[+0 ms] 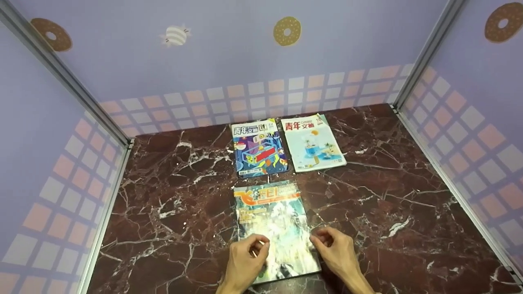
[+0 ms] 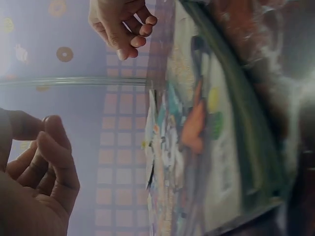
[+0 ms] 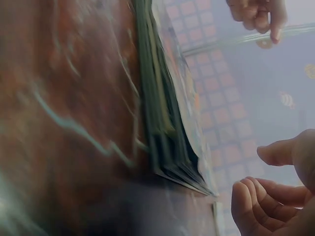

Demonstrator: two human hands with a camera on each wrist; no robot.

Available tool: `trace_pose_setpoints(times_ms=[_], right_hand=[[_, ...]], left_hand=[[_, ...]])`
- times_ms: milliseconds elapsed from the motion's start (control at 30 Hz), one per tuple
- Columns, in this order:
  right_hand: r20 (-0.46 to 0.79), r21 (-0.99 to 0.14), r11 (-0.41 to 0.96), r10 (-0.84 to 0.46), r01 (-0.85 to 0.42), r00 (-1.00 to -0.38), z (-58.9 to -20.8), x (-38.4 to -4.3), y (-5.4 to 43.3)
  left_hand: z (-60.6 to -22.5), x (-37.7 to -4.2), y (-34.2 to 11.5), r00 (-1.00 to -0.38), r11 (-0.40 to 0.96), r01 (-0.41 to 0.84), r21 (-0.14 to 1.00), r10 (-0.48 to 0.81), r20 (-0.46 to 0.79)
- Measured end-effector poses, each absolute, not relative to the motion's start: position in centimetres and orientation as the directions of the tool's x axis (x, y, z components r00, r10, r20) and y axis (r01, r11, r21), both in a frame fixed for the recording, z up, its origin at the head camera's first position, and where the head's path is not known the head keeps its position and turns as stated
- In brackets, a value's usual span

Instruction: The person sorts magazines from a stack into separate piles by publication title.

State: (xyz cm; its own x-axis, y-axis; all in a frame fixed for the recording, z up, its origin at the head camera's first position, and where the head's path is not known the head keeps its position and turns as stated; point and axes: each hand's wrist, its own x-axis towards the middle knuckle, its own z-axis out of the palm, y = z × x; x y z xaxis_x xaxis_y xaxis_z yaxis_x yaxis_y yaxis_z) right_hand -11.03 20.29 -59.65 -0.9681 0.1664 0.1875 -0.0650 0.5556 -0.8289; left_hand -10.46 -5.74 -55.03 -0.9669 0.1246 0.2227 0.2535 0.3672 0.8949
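Note:
A glossy magazine [image 1: 278, 228] with an orange title and a teal cover lies flat in front of me. Dark layers show along its thick edge [image 3: 165, 113] in the right wrist view; I cannot tell whether it is one magazine or a stack. My left hand [image 1: 245, 259] hovers at its lower left side, fingers loosely bent and thumb close to the index finger, holding nothing. By its right edge is my right hand [image 1: 337, 251], fingers loosely bent. A gap shows between its thumb and fingers [image 3: 241, 201] in the right wrist view, with nothing held.
Two more magazines lie side by side farther back: one with a dark blue cover [image 1: 261, 151], one with a pale beach cover [image 1: 314, 145]. All rest on a dark red marbled tabletop [image 1: 171, 228]. Lilac panels [image 1: 229, 49] with metal corner posts [image 1: 429, 49] enclose the back and sides.

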Motion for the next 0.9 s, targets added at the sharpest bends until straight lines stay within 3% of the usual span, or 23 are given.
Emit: trace_pose_setpoints(times_ms=[133, 267, 367, 600, 900], right_hand=[[0.092, -0.840, 0.542, 0.157, 0.008, -0.983, -60.0, -10.1, 20.2], [0.020, -0.836, 0.546, 0.128, 0.054, -0.992, -60.4, -9.3, 20.0], [-0.028, -0.823, 0.562, 0.104, 0.082, -0.994, -60.6, -8.9, 20.0], [-0.109, -0.783, 0.605, 0.102, 0.149, -0.989, -60.8, -8.4, 20.1], [-0.179, -0.730, 0.659, 0.071, 0.181, -0.981, -61.0, -7.9, 19.9]], left_hand=[[-56.1, -9.8, -6.0, -0.956, 0.428, 0.290, 0.856, 0.177, 0.235], [-57.2, -9.0, -6.1, -0.928, 0.511, 0.363, 0.780, 0.122, 0.351], [-57.8, -8.4, -6.3, -0.935, 0.598, 0.315, 0.737, 0.061, 0.349], [-58.7, -6.9, -7.2, -0.991, 0.759, 0.027, 0.650, -0.063, 0.114], [-60.3, -6.8, -8.0, -0.979, 0.825, -0.204, 0.526, -0.164, -0.123]])
